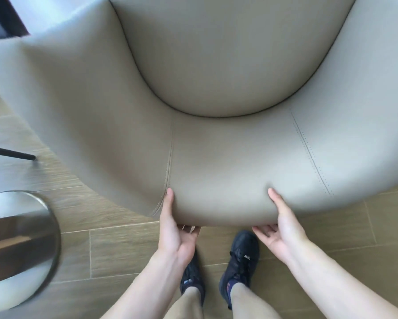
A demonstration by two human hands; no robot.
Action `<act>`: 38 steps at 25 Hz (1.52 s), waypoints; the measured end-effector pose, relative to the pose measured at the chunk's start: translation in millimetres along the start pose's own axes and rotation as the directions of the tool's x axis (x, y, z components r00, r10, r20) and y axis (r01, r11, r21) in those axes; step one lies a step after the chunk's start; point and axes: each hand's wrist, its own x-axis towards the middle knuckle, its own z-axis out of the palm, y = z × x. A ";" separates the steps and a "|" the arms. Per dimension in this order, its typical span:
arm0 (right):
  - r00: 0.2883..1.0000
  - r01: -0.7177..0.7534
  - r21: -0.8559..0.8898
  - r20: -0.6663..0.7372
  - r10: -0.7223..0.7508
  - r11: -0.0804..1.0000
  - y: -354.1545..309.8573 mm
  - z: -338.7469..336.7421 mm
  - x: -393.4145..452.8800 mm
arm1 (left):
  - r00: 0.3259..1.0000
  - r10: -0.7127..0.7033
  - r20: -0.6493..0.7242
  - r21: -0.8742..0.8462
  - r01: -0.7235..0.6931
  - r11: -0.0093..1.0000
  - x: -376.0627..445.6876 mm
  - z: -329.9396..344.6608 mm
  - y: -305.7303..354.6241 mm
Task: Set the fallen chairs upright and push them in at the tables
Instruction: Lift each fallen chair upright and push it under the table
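A large beige upholstered tub chair (216, 157) fills most of the head view, seen from above with its round seat cushion (228, 54) facing up. My left hand (175, 229) grips the top edge of the curved backrest, thumb on top and fingers curled under the rim. My right hand (278, 224) grips the same rim a little to the right, thumb lying on the upholstery and fingers under the edge. Both hands are at the nearest part of the backrest, just above my feet.
A round brushed-metal table base (21, 245) with its column stands on the wood-look floor at the lower left. A thin dark chair leg (14, 154) pokes in at the left edge. My dark shoes (239, 261) stand right behind the chair.
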 end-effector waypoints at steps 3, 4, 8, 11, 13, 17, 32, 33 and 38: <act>0.999 -0.032 -0.053 -0.021 0.031 0.998 -18.1 0.0 -55.6 | 0.999 -0.026 -0.021 0.003 0.026 1.000 -54.5 8.8 19.0; 0.999 -0.041 -0.061 -0.029 0.039 0.997 -24.3 4.3 -71.0 | 0.999 -0.038 -0.026 0.004 0.039 0.999 -68.9 13.7 28.3; 0.998 -0.040 -0.079 -0.061 0.036 0.996 -60.6 39.1 -120.3 | 0.998 -0.052 -0.034 0.009 0.052 0.999 -109.0 46.6 66.2; 0.995 -0.032 -0.125 -0.094 0.020 0.992 -96.7 68.2 -150.3 | 0.999 -0.031 -0.021 0.021 0.031 0.999 -131.6 81.1 91.5; 0.992 -0.058 -0.168 -0.120 0.038 0.984 -121.4 86.3 -168.3 | 1.000 -0.002 -0.003 0.012 0.002 1.000 -145.8 102.7 105.9; 0.988 -0.119 -0.244 -0.120 0.092 0.962 -166.5 113.4 -197.8 | 0.997 0.056 0.057 -0.074 -0.051 0.996 -170.9 130.2 121.3; 0.998 0.063 -0.998 0.063 0.015 0.013 -318.2 156.0 -257.1 | 0.319 0.162 0.934 0.282 -0.377 -0.882 -160.8 248.3 163.0; 0.949 0.186 -0.959 0.231 -0.212 -0.214 -325.0 160.5 -259.5 | 0.275 0.187 0.943 0.283 -0.367 -0.886 -158.5 256.7 167.5; 0.504 0.211 -0.450 0.811 -0.297 -0.868 -338.1 185.2 -243.1 | 0.193 0.244 0.951 0.296 -0.327 -0.897 -157.4 299.0 191.0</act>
